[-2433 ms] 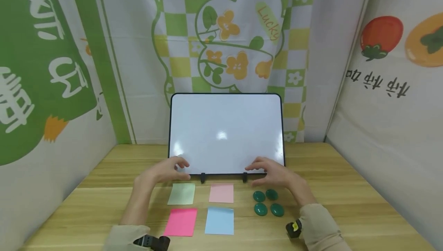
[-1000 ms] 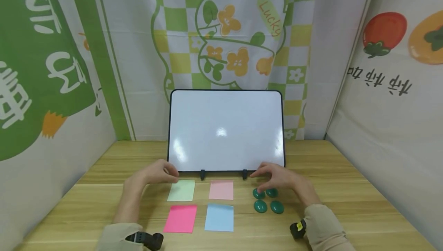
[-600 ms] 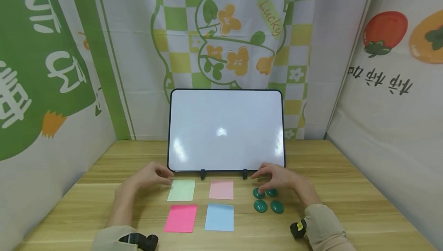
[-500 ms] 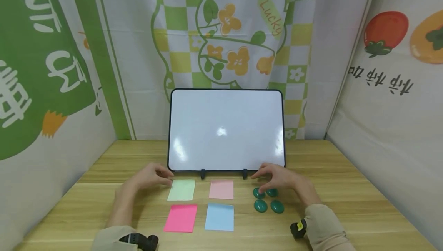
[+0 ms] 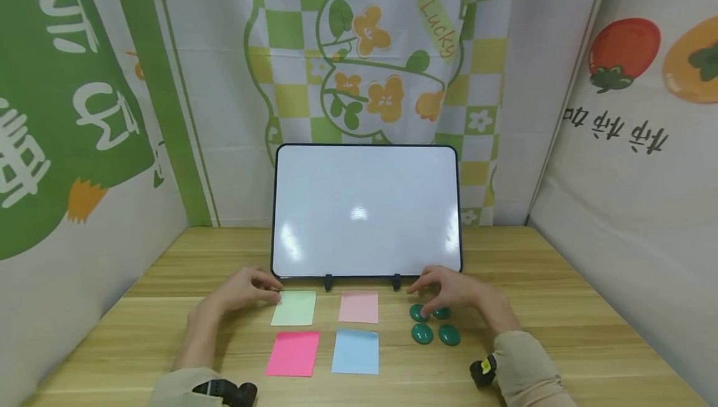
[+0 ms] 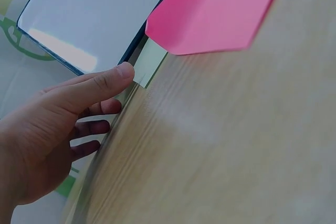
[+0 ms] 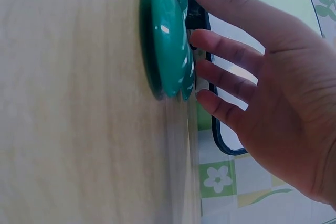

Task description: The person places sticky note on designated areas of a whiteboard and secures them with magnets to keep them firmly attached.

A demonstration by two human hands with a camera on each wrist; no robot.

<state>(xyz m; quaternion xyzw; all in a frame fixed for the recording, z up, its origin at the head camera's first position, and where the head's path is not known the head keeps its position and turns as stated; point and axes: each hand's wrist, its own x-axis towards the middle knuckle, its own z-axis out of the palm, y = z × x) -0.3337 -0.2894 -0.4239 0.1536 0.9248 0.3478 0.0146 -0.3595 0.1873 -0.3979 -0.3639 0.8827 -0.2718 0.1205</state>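
Note:
My left hand (image 5: 241, 288) lies at the upper-left corner of the pale green sticky note (image 5: 295, 308), fingers loosely bent and holding nothing. In the left wrist view, its thumb tip (image 6: 126, 71) appears close beside that note; whether they touch, I cannot tell. My right hand (image 5: 451, 288) hovers behind and over several glossy green domed ovals (image 5: 422, 333), its thumb in front of the back-left one. The right wrist view shows its fingers (image 7: 226, 77) spread apart with nothing gripped. A pale pink note (image 5: 359, 307), a hot pink note (image 5: 293, 355) and a blue note (image 5: 356, 353) lie flat between the arms.
A blank whiteboard (image 5: 364, 207) with a black frame stands upright on small black feet (image 5: 328, 282) behind the notes. The wooden table (image 5: 561, 332) extends to both sides. Printed curtains (image 5: 387, 52) hang behind and at the sides.
My left hand has moved left and down from the whiteboard's lower edge to the pale green note's corner. My right hand has lowered slightly over the green ovals. In the last half second both barely move.

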